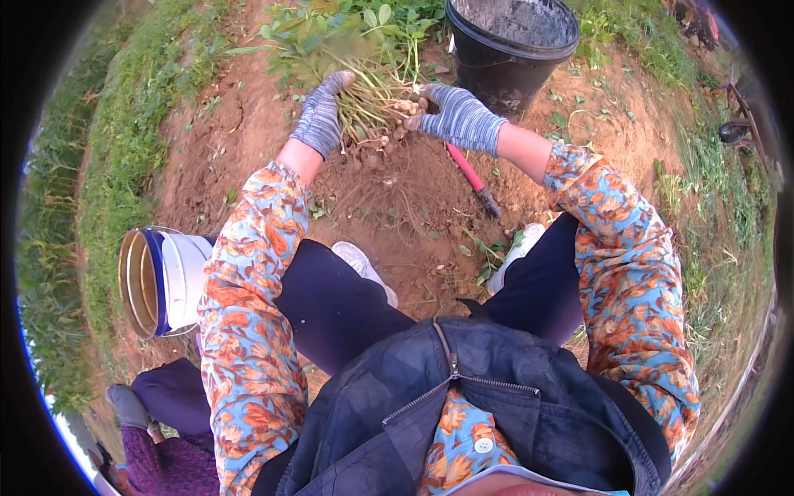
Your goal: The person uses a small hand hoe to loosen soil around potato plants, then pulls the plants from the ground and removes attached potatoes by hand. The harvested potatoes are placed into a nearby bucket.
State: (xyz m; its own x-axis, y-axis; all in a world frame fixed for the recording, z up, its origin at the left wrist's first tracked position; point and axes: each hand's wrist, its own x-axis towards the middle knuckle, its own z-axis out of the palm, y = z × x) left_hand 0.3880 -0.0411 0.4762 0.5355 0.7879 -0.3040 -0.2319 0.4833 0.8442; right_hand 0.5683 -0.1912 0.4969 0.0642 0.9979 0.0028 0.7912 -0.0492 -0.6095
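Note:
My left hand [321,115], in a grey striped knit glove, grips a bundle of uprooted peanut plants [366,99] by the stems. Their leafy tops [310,43] point away from me, and the roots hang toward me with soil on them. At the right side of the bundle, my gloved right hand [462,118] has its thumb and fingers around some pale peanut pods [406,106]. Below that hand, a tool with a red handle [464,166] and a dark end lies on the soil; its other end is hidden.
A black plastic bucket [496,80] stands just beyond my right hand. To my left, a white bucket [186,282] lies tipped with its mouth outward. Another person [167,456] crouches at lower left. Loose roots [397,192] litter the soil between my white shoes [363,263].

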